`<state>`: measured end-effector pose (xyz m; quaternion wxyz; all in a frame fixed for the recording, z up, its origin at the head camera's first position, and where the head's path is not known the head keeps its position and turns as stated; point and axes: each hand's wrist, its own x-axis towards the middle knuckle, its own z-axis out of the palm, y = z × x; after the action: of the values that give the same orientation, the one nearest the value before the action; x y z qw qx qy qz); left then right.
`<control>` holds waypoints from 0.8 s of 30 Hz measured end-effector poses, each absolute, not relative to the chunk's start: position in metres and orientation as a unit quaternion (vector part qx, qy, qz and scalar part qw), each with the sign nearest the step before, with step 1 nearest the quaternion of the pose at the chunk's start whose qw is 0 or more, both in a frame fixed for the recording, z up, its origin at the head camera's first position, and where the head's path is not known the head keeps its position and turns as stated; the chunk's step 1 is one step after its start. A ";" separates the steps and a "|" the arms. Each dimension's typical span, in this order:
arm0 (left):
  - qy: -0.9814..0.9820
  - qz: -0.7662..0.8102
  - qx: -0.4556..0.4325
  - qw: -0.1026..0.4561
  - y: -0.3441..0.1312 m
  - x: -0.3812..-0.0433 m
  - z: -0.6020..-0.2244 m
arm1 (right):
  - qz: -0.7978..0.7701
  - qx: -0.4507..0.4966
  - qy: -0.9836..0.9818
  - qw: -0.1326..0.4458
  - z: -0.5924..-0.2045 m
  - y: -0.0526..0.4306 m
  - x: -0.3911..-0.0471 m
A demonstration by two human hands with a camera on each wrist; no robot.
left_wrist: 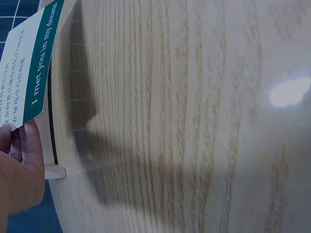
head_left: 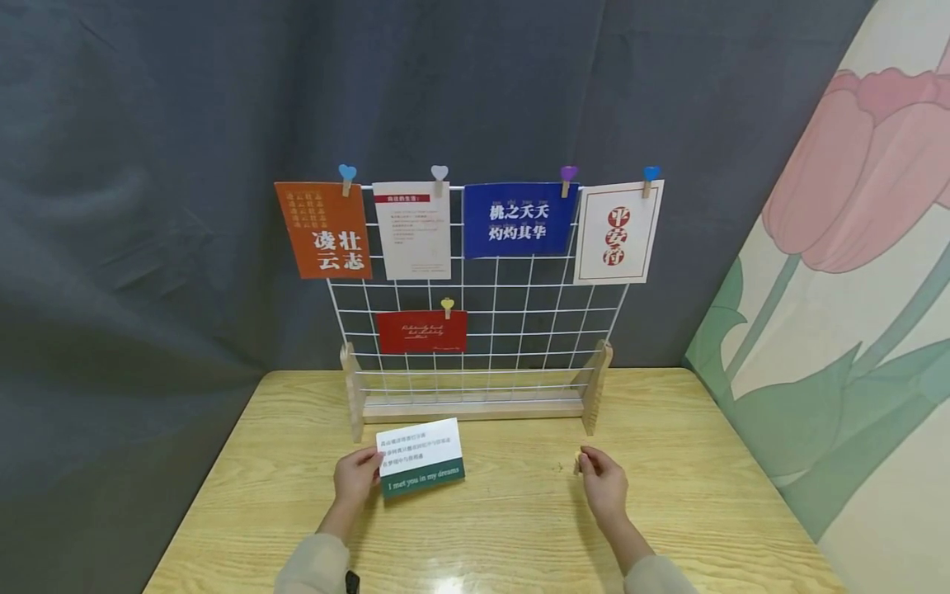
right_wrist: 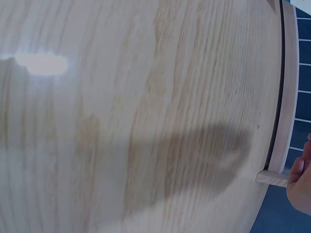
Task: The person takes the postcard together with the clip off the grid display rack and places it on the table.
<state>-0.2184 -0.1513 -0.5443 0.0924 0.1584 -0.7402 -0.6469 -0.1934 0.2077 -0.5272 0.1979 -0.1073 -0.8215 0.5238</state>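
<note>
My left hand (head_left: 357,478) pinches a white and green postcard (head_left: 420,450) by its left edge, above the table and tilted. Its green band reads "I met you in my dreams". In the left wrist view, the thumb and fingers (left_wrist: 33,145) grip a corner of that card (left_wrist: 36,65). Over the table's right part, my right hand (head_left: 605,487) pinches a small pale-yellow wooden clip (head_left: 577,464), mostly hidden by the fingertips. Only part of this hand (right_wrist: 300,182) shows at the right wrist view's edge.
A white wire grid (head_left: 512,309) stands in a wooden base (head_left: 475,410) at the back of the table (head_left: 519,536). Heart-topped clips hold an orange card (head_left: 319,235), a white text card (head_left: 411,247), a blue card (head_left: 519,245), a red-lettered card (head_left: 590,247) and a red card (head_left: 393,334).
</note>
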 end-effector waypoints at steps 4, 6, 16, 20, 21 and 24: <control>-0.742 -0.642 0.167 0.100 -0.156 -0.217 -0.545 | 0.513 -0.112 -0.830 0.185 -0.527 0.213 -0.190; -0.749 -0.634 0.166 0.101 -0.159 -0.215 -0.546 | 0.514 -0.115 -0.831 0.179 -0.527 0.217 -0.189; -0.748 -0.627 0.190 0.104 -0.179 -0.207 -0.551 | 0.506 -0.130 -0.838 0.156 -0.534 0.235 -0.180; -0.752 -0.620 0.197 0.107 -0.186 -0.205 -0.553 | 0.498 -0.134 -0.842 0.158 -0.534 0.241 -0.176; -0.754 -0.617 0.199 0.108 -0.188 -0.204 -0.554 | 0.496 -0.134 -0.843 0.157 -0.534 0.242 -0.175; -0.757 -0.609 0.206 0.111 -0.194 -0.202 -0.557 | 0.489 -0.137 -0.847 0.155 -0.534 0.246 -0.172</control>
<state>-0.2019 -0.1941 -0.5572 0.1112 0.2061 -0.7574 -0.6094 -0.1720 0.2461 -0.5339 0.1554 -0.1374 -0.8474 0.4887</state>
